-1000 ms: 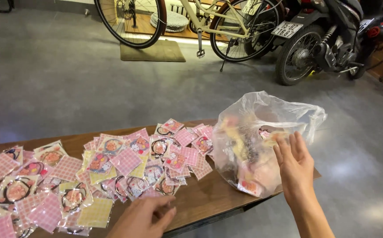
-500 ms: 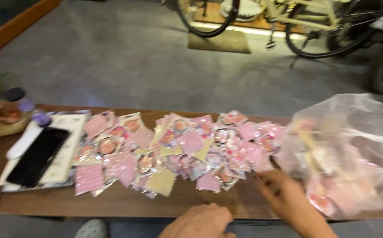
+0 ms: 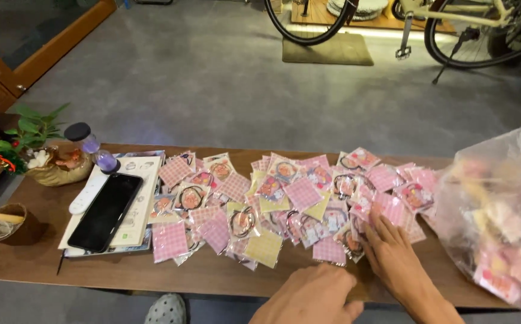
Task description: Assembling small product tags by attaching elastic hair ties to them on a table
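1. We see the right hand (image 3: 392, 255) lying flat, fingers spread and released, on the pink packets (image 3: 308, 198) near the table's (image 3: 32, 264) front edge.
2. The left hand (image 3: 311, 297) rests at the front edge just beside it, fingers loosely curled, grasping nothing.
3. The packets spread across the table's middle.
4. A clear plastic bag (image 3: 500, 204) sits at the right end; a black phone (image 3: 106, 211) lies toward the left.

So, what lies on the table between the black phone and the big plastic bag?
In the head view, a spread of small pink and yellow packets covers the table between the black phone and the plastic bag.
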